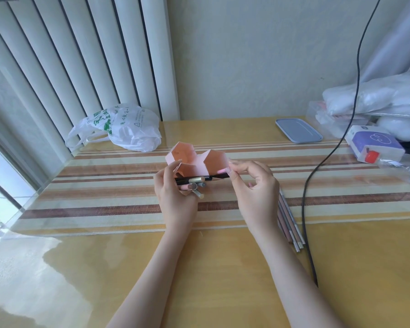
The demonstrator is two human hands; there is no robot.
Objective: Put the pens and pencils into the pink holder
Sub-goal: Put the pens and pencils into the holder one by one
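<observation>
The pink holder with hexagonal compartments stands mid-table on the striped runner, just behind both hands. My left hand grips a bundle of pens and pencils, their ends pointing right. From that bundle a black pen sticks out to the right, and my right hand pinches its end with thumb and forefinger. Several more pencils lie on the table under and behind my right wrist.
A black cable runs down the table right of the loose pencils. At the back stand a white plastic bag, a grey lid, a tissue pack and white bags at far right.
</observation>
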